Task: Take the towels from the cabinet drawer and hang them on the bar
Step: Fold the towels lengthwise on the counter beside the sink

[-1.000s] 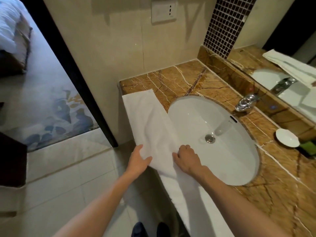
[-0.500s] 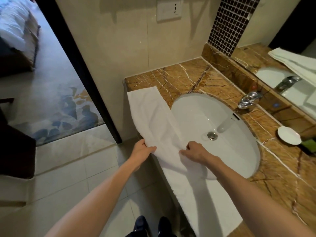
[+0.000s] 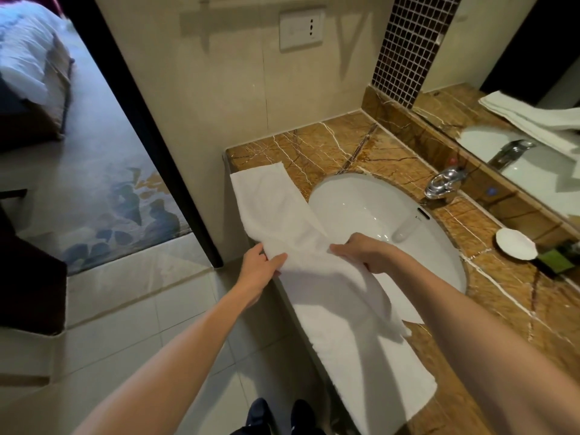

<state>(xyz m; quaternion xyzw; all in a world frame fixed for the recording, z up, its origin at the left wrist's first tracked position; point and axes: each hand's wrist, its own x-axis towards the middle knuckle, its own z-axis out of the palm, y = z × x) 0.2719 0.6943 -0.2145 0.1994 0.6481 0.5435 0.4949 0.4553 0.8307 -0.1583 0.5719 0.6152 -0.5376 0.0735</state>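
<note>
Carpet [image 3: 119, 199]: at 9 o'clock of the view, beyond the doorway; it has no part in the job.
Left hand [image 3: 260, 265]: at 8 o'clock of the basin, just off the counter's front edge. The thumb lies on top of the towel's left edge and the fingers tuck underneath, a narrow pinch on the cloth.
Towel [image 3: 276, 211]: white, folded into a long strip along the front of the marble counter [image 3: 314, 149], running from 11 o'clock down to 5 o'clock. Its middle is bunched and raised between the hands. Both ends lie on the stone, and the right edge overlaps the basin rim.
Right hand [image 3: 361, 251]: over the basin's 8 o'clock rim, fingers curled and pinching the towel's right edge.
Basin [image 3: 392, 211]: white oval, right of the towel.
Faucet [image 3: 441, 185]: chrome, at 2 o'clock of the basin.
Soap dish [image 3: 514, 243]: white, at 3 o'clock of the basin, well apart from the towel.
Bar and drawer: not in view.
Step in hand: by my reading, lifting the strip by its middle to carry it to the bar.
Doing it well: raise both pinches level and together so the halves hang even and the fold holds. Get both ends clear of the stone before turning, so neither drags into the basin.
</note>
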